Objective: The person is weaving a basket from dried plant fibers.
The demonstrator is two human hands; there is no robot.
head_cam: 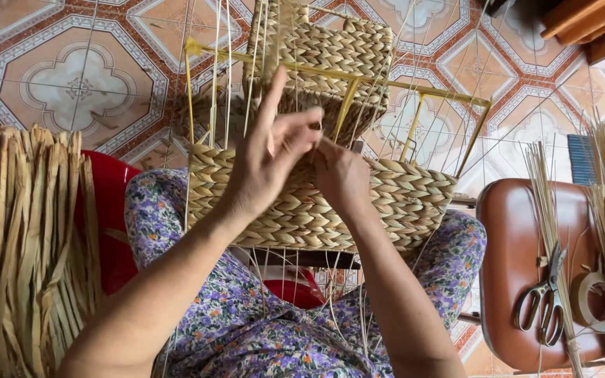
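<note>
A basket [316, 203] is resting on the person's lap, with both hands at its near wall. Dried reeds [29, 238] are lying to the left; scissors [544, 301] are lying on a stool [512, 238] to the right.

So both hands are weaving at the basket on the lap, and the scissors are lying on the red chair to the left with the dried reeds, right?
Not quite. The head view shows the scissors lying on the brown seat to the right, beside a roll of tape. The rest holds: the left hand and right hand work at the basket on the lap.

baskets [316, 203]: 1 | scissors [544, 308]: 1 | tape rolls [589, 297]: 1 | hands [267, 157]: 2
</note>
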